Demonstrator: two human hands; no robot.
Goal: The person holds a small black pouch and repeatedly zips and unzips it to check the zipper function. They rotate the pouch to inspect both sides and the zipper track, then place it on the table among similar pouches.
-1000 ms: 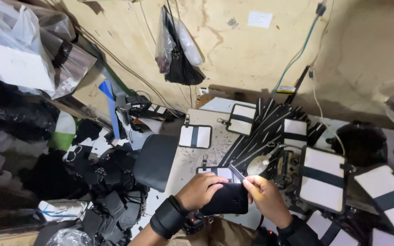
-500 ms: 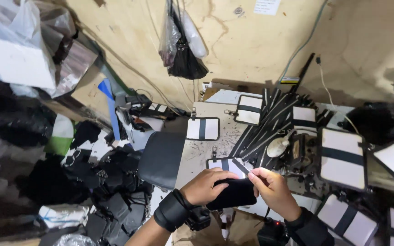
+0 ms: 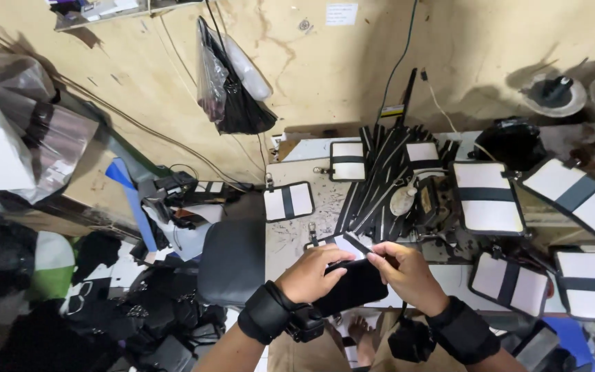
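At the near edge of the bench [image 3: 297, 241], the left hand [image 3: 313, 273] and right hand [image 3: 408, 273] both grip a black pouch [image 3: 352, 286], fingertips pinching its top edge beside a white-and-black panel [image 3: 348, 243]. The pouch looks light, soft and floppy; its edges and corners appear the surest hold. Further back lie black straps [image 3: 380, 172] among more panels.

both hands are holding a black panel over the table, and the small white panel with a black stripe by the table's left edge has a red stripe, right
Not quite. The head view shows the white panel near the table edge has a black stripe, not red. The rest holds: left hand and right hand both grip the black panel.
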